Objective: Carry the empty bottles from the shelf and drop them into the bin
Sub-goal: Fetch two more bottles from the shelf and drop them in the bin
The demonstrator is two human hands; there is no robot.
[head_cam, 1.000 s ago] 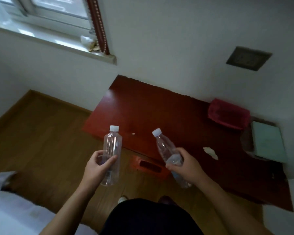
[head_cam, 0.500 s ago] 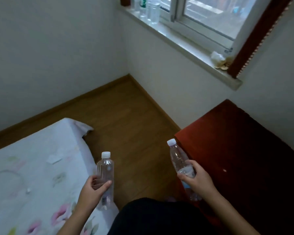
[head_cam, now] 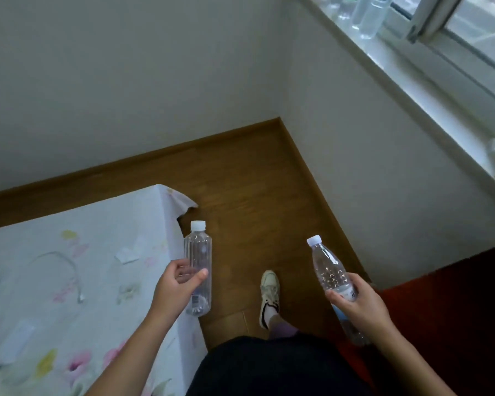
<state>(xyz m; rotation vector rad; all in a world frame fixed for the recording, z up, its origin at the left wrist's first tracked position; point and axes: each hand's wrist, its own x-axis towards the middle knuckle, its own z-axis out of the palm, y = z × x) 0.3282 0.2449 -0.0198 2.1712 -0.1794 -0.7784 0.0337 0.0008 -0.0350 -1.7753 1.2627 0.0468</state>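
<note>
My left hand point(head_cam: 177, 290) grips a clear ribbed bottle point(head_cam: 198, 250) with a white cap, held upright over the edge of the bed. My right hand point(head_cam: 355, 304) grips a second clear bottle point(head_cam: 325, 267) with a white cap and a pale label, tilted a little to the left, above the floor beside the red table. Both bottles look empty. Several more clear bottles point(head_cam: 366, 12) stand on the window sill at the top right. No bin is in view.
A bed with a floral sheet point(head_cam: 69, 281) fills the lower left. A dark red table point(head_cam: 455, 310) sits at the lower right under the window sill point(head_cam: 429, 90). Wooden floor point(head_cam: 255, 195) runs between them to the room's corner. My shoe point(head_cam: 269, 295) is on the floor.
The view has swung left, from the red table to the room's corner and the bed. Both hands keep hold of their bottles. A foot has stepped forward onto the floor.
</note>
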